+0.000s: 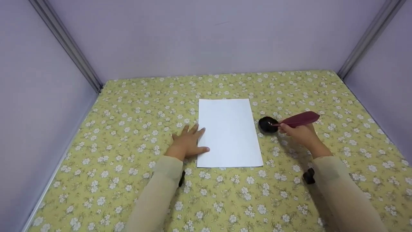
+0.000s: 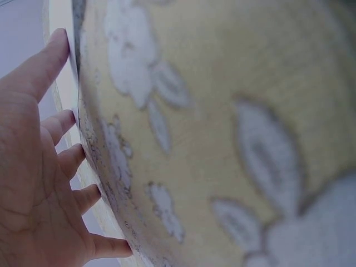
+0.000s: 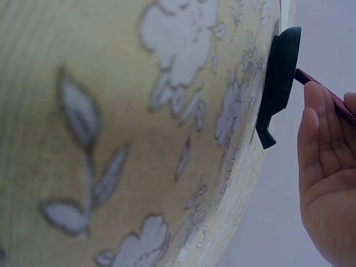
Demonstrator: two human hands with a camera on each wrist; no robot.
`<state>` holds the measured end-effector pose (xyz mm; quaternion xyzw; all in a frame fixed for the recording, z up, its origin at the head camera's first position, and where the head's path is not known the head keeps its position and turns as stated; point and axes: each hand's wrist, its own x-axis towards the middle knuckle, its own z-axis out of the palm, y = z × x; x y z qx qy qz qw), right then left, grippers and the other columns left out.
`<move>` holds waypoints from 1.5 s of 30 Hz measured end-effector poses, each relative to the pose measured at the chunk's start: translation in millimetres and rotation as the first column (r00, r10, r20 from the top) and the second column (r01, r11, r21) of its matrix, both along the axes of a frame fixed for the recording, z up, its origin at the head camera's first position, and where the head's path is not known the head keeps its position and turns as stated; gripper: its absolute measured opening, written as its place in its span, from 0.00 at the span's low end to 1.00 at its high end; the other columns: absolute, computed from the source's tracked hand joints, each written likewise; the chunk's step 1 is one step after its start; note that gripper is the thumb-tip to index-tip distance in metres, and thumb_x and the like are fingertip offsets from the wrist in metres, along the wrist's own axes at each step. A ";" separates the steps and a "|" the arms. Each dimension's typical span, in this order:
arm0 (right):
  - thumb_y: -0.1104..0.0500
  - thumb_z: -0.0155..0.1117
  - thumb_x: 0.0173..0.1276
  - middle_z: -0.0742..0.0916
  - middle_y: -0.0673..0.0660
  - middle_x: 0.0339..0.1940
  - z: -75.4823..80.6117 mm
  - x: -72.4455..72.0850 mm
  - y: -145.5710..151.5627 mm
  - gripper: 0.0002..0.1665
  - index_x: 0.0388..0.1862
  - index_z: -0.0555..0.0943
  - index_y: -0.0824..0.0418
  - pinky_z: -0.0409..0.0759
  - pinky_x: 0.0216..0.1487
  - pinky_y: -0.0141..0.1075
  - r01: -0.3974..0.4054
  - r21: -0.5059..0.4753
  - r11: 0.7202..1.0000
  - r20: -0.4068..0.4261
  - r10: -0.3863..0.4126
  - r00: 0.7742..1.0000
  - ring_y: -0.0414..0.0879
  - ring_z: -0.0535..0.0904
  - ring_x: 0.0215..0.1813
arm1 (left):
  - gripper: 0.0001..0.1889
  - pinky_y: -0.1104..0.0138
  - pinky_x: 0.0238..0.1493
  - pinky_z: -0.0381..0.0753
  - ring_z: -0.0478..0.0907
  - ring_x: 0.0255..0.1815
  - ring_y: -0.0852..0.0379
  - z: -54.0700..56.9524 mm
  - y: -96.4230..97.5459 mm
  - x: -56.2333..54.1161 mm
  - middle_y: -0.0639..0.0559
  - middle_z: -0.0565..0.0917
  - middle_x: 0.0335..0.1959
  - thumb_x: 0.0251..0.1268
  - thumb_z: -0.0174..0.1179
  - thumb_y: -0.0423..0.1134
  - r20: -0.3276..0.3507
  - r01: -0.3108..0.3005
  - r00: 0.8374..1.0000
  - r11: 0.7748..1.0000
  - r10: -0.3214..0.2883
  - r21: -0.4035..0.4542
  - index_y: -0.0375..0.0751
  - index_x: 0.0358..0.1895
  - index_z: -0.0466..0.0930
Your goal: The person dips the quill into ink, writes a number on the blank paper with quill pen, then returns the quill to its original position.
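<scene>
A blank white sheet of paper (image 1: 228, 132) lies on the flowered cloth. My left hand (image 1: 186, 143) rests flat with fingers spread, its thumb and fingertips on the sheet's left edge. In the left wrist view, the same hand (image 2: 33, 172) shows its fingertips along that edge. My right hand (image 1: 301, 132) pinches a dark red quill pen (image 1: 299, 120) near its lower end. The tip of the quill reaches into a small black bowl (image 1: 267, 125), right of the paper. In the right wrist view the bowl (image 3: 280, 78) stands beside my right hand (image 3: 331, 167).
The table carries a yellow-green cloth (image 1: 145, 106) with white flowers. Pale walls (image 1: 209, 38) with grey metal corner posts (image 1: 69, 45) stand behind and at both sides. A dark wrist device (image 1: 309, 176) hangs under the right sleeve.
</scene>
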<state>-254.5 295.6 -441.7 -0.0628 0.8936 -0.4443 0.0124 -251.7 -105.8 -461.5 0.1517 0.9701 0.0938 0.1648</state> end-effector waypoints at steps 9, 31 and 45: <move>0.48 0.55 0.73 0.87 0.63 0.41 5.7 -0.1 1.2 0.26 0.52 0.81 0.70 0.82 0.43 0.40 0.030 -0.012 0.999 0.060 -0.030 0.998 0.52 0.84 0.42 | 0.46 0.30 0.60 0.45 0.35 0.75 0.41 -0.4 -0.2 0.5 0.52 0.43 0.77 0.58 0.51 0.71 -0.005 -0.008 1.000 1.000 0.008 0.008 0.59 0.77 0.46; 0.48 0.59 0.70 0.87 0.61 0.39 13.5 -26.2 -38.9 0.23 0.50 0.83 0.65 0.78 0.38 0.28 0.173 -0.146 0.974 -0.032 -0.179 0.983 0.49 0.83 0.42 | 0.45 0.29 0.60 0.45 0.35 0.76 0.42 0.4 0.3 0.6 0.53 0.43 0.77 0.58 0.52 0.70 -0.013 -0.017 1.000 1.000 0.017 0.005 0.60 0.77 0.47; 0.53 0.60 0.69 0.87 0.62 0.34 7.2 -46.1 -78.6 0.17 0.40 0.84 0.66 0.77 0.39 0.31 0.195 -0.130 0.972 -0.084 -0.207 0.975 0.51 0.83 0.39 | 0.46 0.30 0.60 0.45 0.35 0.76 0.43 -1.4 1.0 0.3 0.54 0.43 0.77 0.57 0.52 0.71 -0.015 -0.025 1.000 1.000 0.025 0.003 0.61 0.77 0.47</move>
